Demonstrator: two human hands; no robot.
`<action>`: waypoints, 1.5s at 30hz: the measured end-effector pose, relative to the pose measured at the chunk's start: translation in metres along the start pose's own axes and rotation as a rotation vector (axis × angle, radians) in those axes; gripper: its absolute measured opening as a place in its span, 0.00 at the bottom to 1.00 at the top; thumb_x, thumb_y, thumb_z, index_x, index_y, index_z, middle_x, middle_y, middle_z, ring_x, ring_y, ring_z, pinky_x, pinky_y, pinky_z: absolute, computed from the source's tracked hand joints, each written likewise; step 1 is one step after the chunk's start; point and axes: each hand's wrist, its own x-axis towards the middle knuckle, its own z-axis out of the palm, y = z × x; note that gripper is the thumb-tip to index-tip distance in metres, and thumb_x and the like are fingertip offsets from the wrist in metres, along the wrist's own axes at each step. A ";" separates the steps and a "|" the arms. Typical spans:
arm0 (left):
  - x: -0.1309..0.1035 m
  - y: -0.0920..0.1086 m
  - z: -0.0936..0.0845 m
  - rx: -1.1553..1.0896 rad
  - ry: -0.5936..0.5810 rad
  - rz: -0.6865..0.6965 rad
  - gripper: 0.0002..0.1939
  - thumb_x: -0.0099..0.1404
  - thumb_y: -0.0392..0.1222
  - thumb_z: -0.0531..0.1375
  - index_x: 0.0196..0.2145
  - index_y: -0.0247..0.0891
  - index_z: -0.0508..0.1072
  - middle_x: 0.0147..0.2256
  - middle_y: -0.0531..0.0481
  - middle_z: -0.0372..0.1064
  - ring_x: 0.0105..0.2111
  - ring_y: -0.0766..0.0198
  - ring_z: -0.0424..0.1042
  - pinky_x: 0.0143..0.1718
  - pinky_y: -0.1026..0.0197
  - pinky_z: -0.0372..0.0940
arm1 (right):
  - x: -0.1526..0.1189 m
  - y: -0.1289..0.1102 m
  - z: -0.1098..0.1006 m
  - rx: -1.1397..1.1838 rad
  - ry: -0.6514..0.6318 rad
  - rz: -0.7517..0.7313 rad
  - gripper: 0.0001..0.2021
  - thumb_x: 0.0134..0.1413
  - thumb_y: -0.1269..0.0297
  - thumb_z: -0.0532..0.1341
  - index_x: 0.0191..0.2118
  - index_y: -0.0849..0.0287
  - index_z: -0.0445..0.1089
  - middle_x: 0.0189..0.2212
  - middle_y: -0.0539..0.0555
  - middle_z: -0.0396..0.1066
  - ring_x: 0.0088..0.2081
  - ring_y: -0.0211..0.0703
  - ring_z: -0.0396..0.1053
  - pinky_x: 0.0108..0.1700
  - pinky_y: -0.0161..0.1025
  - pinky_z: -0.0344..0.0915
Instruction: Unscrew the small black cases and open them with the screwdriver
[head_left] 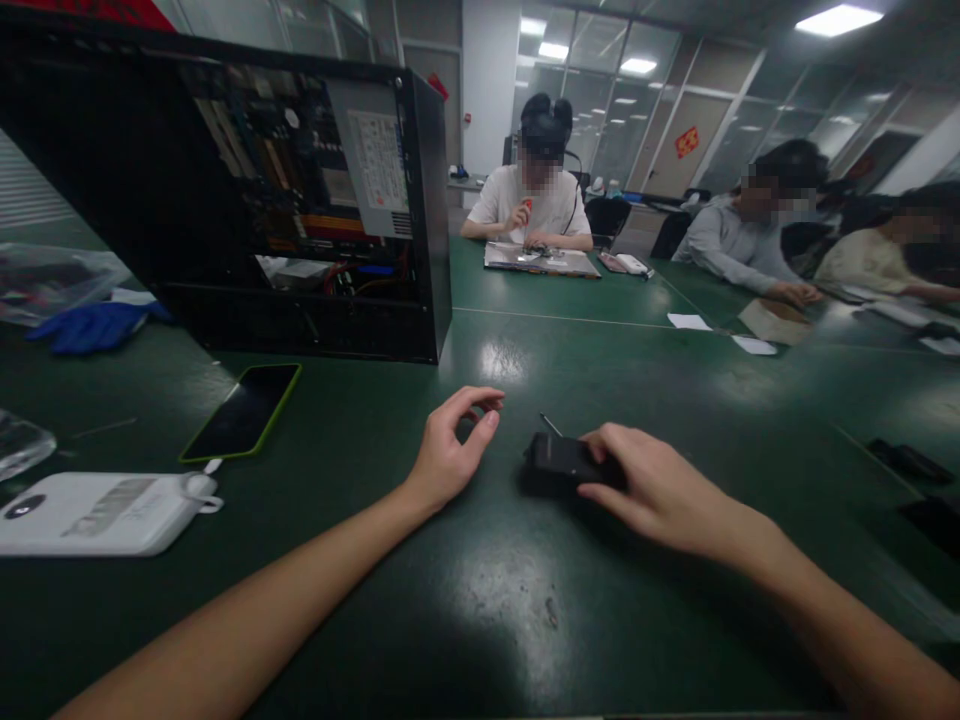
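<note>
My right hand (656, 480) grips a small black box-like object (559, 458) by its right end, just over the green table (480, 620). What kind of thing it is, I cannot make out. A thin metal rod (550, 424), perhaps a screwdriver shaft, shows behind the black object; its other end is hidden. To the left of it, my left hand (454, 440) rests on its side at the table, fingers curved and thumb apart from them, with nothing held. Beyond my left hand stands a black computer case (436, 220), its side off and the boards and power supply exposed.
On the left lie a green-edged phone (241, 412), a white power bank (105, 512), blue gloves (90, 325) and plastic bags (52, 280). Across the table a person (534, 205) works on a flat panel (541, 260). More people sit at the right. Dark items (911, 460) lie at the right edge.
</note>
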 end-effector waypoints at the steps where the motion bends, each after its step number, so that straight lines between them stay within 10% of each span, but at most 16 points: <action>1: 0.000 0.000 0.000 -0.003 -0.013 0.002 0.11 0.74 0.42 0.59 0.50 0.39 0.77 0.44 0.45 0.77 0.44 0.57 0.77 0.46 0.56 0.69 | 0.008 -0.011 0.010 -0.002 -0.022 -0.044 0.10 0.66 0.59 0.62 0.45 0.57 0.63 0.40 0.57 0.72 0.39 0.48 0.69 0.41 0.47 0.65; 7: 0.001 0.004 0.001 0.024 -0.116 0.005 0.09 0.74 0.41 0.60 0.46 0.38 0.79 0.42 0.46 0.77 0.43 0.58 0.77 0.46 0.56 0.69 | 0.024 -0.018 0.045 0.033 -0.023 -0.125 0.13 0.68 0.57 0.61 0.49 0.58 0.62 0.45 0.60 0.71 0.45 0.52 0.69 0.49 0.52 0.67; 15: 0.001 0.008 0.003 0.116 -0.440 0.010 0.10 0.70 0.43 0.64 0.47 0.40 0.79 0.46 0.46 0.77 0.47 0.56 0.76 0.51 0.53 0.67 | 0.010 0.036 0.020 0.092 -0.153 0.082 0.29 0.60 0.41 0.65 0.55 0.58 0.63 0.48 0.60 0.73 0.45 0.53 0.72 0.45 0.48 0.69; 20: -0.004 0.012 0.005 0.253 -0.624 0.052 0.22 0.64 0.47 0.70 0.55 0.44 0.76 0.52 0.47 0.77 0.52 0.51 0.73 0.56 0.47 0.63 | 0.012 0.042 0.018 0.079 -0.209 0.062 0.18 0.65 0.56 0.63 0.56 0.57 0.67 0.46 0.57 0.75 0.44 0.50 0.74 0.45 0.45 0.68; 34: -0.006 0.022 0.009 0.285 -0.621 0.091 0.23 0.62 0.43 0.68 0.55 0.44 0.76 0.51 0.47 0.78 0.51 0.50 0.76 0.53 0.49 0.63 | 0.001 0.029 0.009 0.253 0.811 -0.057 0.12 0.63 0.67 0.66 0.51 0.53 0.71 0.40 0.52 0.78 0.39 0.43 0.77 0.41 0.41 0.75; 45: -0.007 0.020 0.010 0.264 -0.619 0.082 0.21 0.65 0.47 0.69 0.55 0.44 0.77 0.51 0.45 0.78 0.51 0.50 0.76 0.54 0.48 0.64 | -0.001 0.026 0.011 0.330 0.821 -0.070 0.13 0.65 0.70 0.63 0.52 0.53 0.70 0.41 0.52 0.75 0.39 0.42 0.74 0.40 0.41 0.71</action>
